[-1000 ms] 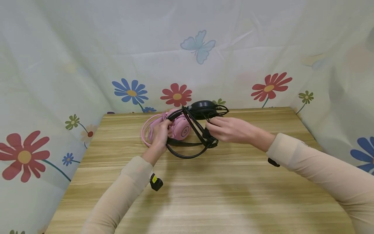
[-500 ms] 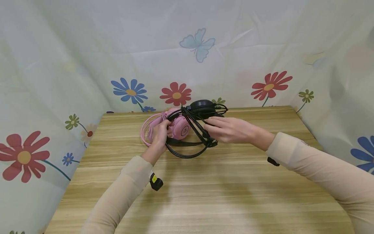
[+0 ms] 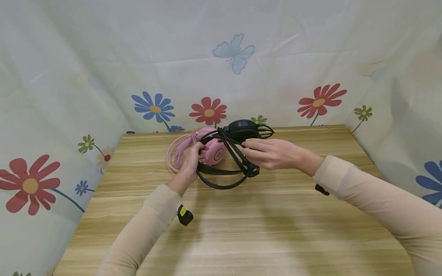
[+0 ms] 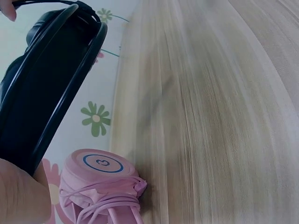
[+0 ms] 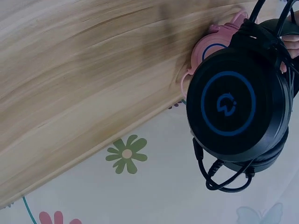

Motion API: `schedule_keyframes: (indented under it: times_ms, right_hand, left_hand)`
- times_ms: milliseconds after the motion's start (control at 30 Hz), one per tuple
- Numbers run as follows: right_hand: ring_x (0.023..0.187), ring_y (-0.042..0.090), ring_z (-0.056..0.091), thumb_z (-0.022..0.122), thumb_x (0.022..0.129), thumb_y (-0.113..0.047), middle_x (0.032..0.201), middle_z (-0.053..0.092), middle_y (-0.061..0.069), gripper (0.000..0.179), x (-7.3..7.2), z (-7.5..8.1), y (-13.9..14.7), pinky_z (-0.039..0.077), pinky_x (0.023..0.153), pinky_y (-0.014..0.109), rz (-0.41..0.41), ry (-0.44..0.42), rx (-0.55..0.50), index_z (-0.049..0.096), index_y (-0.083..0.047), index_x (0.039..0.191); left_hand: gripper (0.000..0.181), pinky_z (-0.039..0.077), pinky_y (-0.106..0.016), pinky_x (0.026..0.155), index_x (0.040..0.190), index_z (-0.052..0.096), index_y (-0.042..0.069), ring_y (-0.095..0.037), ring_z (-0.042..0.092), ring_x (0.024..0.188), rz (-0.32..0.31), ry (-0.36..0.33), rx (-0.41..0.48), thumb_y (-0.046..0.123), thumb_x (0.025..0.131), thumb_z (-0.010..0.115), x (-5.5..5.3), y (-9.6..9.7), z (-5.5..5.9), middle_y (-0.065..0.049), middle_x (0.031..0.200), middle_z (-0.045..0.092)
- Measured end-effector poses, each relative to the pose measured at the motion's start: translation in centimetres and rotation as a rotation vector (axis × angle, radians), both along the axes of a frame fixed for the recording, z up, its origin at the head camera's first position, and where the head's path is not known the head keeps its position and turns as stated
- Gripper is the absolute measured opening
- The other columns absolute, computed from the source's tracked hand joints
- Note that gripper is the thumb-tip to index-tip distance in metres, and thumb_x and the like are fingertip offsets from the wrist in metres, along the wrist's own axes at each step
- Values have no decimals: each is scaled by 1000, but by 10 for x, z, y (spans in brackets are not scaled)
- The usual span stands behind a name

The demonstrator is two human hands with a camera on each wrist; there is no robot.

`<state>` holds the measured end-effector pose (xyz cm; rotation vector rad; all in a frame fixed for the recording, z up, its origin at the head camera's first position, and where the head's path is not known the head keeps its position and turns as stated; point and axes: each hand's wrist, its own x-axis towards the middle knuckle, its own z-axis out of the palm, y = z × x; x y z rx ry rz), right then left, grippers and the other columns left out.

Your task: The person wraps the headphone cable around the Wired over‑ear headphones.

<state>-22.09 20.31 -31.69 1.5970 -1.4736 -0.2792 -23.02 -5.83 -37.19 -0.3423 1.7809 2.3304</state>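
Note:
My left hand [image 3: 190, 157] grips the headband of a pair of black headphones [image 3: 243, 129], raised close over the table. In the left wrist view the black headband [image 4: 51, 88] rises from this hand. A bundle of black cable [image 3: 234, 151] hangs across the headphones, and my right hand [image 3: 272, 154] pinches at it beside the ear cups; its fingertips are partly hidden. One round ear cup [image 5: 229, 105] with a blue ring fills much of the right wrist view. Pink headphones [image 3: 215, 152] lie behind my left hand, their pink cable [image 4: 110, 203] wrapped round them.
The wood-grain table [image 3: 221, 230] ends at the back against a flower-printed cloth [image 3: 276, 88], which also hangs at both sides. A small black device with a yellow mark [image 3: 184, 215] sits under the left wrist, another black device [image 3: 322, 189] under the right.
The black headphones have shifted slightly to the right and down, and their cable strands have spread a little. My right fingers have moved slightly at the cable; the left hand keeps its grip.

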Motion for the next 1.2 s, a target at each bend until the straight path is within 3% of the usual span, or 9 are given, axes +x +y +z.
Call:
schedule_keyframes:
  times_ms: [133,300,500,667,800,933,1067,1200]
  right_hand:
    - [99,26,59,38,95,3,104,57,14,30,-1,0,1,50,87,32,-66,-31,-27,67,-2,89]
    - [97,25,57,33,97,1,104,57,12,33,-1,-2,0,52,80,30,-136,-139,-21,64,-3,88]
    - [98,23,57,53,89,2,105,58,11,13,1,-8,-2,52,79,31,-160,-307,3,62,-2,97]
    - [102,26,56,59,84,3,111,60,12,16,3,-8,-1,49,84,36,-202,-423,-2,57,-2,99]
    - [93,24,56,59,84,3,106,59,10,12,3,-9,0,51,75,34,-188,-427,-45,59,-4,94]
    - [86,22,57,65,80,3,98,59,8,19,1,-11,0,51,71,32,-130,-413,-45,59,-6,94]
    - [90,22,58,51,92,-2,98,62,8,10,0,-14,0,51,76,33,-81,-380,-36,59,-7,97]
    - [90,22,59,38,98,-6,99,63,7,22,0,-15,-1,51,77,33,-47,-312,-39,59,-7,96]
  left_hand:
    - [19,24,-14,42,86,54,-2,-3,27,45,-8,-11,4,14,82,45,0,2,1,6,53,31]
    - [14,22,-15,42,82,54,2,-3,25,44,-51,-6,23,13,82,44,2,4,3,7,52,30]
    - [13,21,-15,42,81,53,3,-3,24,44,-97,7,58,12,81,43,6,7,5,7,52,29]
    - [12,21,-14,42,80,51,2,-2,24,45,-90,3,90,9,82,42,7,8,5,7,53,28]
    - [13,21,-13,42,81,50,2,-2,23,45,-96,-4,105,10,82,41,7,8,4,7,53,27]
    - [13,22,-13,42,82,49,2,-1,23,44,-107,-23,132,11,84,39,6,7,1,7,54,26]
    - [13,24,-14,41,83,46,3,0,23,41,-135,-57,155,12,85,36,6,6,-2,7,53,24]
    - [14,21,-12,39,84,44,3,1,22,41,-138,-85,178,13,86,34,5,6,-5,8,54,24]
